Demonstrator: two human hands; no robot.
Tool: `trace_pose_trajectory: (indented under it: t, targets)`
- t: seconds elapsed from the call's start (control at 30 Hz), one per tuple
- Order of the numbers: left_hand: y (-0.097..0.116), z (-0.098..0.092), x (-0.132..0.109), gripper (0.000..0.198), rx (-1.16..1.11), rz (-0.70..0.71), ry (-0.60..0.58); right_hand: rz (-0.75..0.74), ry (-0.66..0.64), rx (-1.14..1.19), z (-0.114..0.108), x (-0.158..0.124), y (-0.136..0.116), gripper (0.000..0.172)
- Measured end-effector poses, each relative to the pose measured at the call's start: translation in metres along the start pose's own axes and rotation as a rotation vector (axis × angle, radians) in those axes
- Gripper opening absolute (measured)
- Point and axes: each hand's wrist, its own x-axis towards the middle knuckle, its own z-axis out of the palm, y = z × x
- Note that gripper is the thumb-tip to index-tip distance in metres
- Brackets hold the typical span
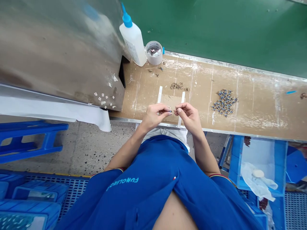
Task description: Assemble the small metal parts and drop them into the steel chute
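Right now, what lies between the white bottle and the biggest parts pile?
The head view shows a round container, a few loose parts and a smaller pile.

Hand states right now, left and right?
Left hand: closed, pinching a small bluish piece.
Right hand: closed in a pinch; can't tell whether it holds anything.

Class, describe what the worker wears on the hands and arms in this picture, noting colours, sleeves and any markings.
The left hand and right hand are bare, without gloves. No watch or bracelet shows on either wrist. The left sleeve and right sleeve are blue and short, with narrow red and yellow trim.
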Motion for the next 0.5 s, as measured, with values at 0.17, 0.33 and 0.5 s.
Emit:
trace_pose_trajectory:
  t: [0.17, 0.33, 0.5]
  targets:
    - [0.0043, -0.0003, 0.0002, 0.027, 0.088, 0.009, -0.009, 0.021, 0.052, -0.023, 0.0056, -0.0042, 0.0025, 0.043]
    - [0.0058, 0.001, 0.0001, 0.032, 0.123, 0.058, -0.011, 0.055, 0.12, 0.006, 0.0085, -0.0061, 0.0059, 0.04]
    - [0.0056, 0.0026, 0.0, 0.034, 0.129, 0.035, -0.028, 0.067, 0.132, 0.011, 0.0096, -0.0081, 0.0028, 0.039]
